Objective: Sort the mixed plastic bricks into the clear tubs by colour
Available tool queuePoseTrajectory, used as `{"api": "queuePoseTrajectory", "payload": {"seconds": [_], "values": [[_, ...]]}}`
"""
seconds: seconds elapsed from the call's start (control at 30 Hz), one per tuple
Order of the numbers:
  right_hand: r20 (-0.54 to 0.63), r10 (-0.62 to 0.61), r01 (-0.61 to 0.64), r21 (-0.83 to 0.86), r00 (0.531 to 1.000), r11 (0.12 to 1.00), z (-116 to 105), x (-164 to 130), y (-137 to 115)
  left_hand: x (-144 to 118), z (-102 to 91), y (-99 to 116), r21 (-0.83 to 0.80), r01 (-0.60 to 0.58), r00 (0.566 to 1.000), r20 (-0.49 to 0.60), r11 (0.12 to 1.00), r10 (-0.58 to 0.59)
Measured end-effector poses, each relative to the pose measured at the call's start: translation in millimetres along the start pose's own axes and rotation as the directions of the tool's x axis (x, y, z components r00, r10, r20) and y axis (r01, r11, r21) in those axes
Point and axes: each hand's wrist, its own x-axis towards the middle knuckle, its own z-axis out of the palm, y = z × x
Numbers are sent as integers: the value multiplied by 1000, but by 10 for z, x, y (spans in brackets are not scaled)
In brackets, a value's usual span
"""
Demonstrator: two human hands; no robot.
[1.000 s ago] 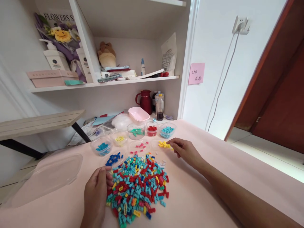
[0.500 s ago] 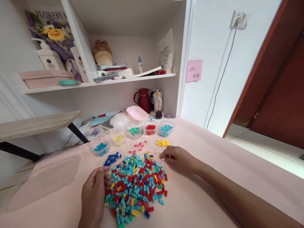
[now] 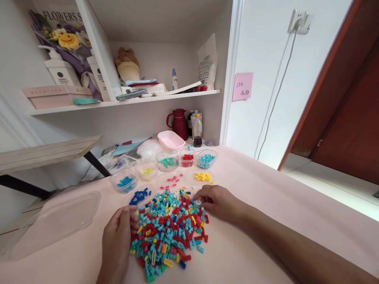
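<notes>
Bricks (image 3: 170, 228) are lying heaped on the pink surface (image 3: 266, 221) between both hands. Left hand (image 3: 117, 240) is cupping the heap's edge, holding nothing; right hand (image 3: 217, 201) seems to be pinching a small piece, which could slip into the heap.

Brick pile (image 3: 170, 230) near centre: mixed turquoise, red, yellow, dark blue, some white, on a pale pink tabletop (image 3: 266, 205). Far row of clear tubs: blue (image 3: 124, 182), pale yellow (image 3: 147, 171), green (image 3: 168, 161), red (image 3: 187, 157), turquoise (image 3: 206, 158). Far behind them, a dark red jug (image 3: 179, 122) and a pink sticky note (image 3: 242, 86) on the white wall.
</notes>
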Motion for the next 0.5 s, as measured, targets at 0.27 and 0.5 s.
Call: {"api": "queuePoseTrajectory", "payload": {"seconds": [0.27,0.5], "values": [[-107,104,-92,109,989,990,16,40,-29,6,2,-13,15,6,1000,6,1000,-6],[-50,94,-89,84,994,992,-47,-2,-9,-5,-8,-8,17,-6,1000,-4,1000,6]]}}
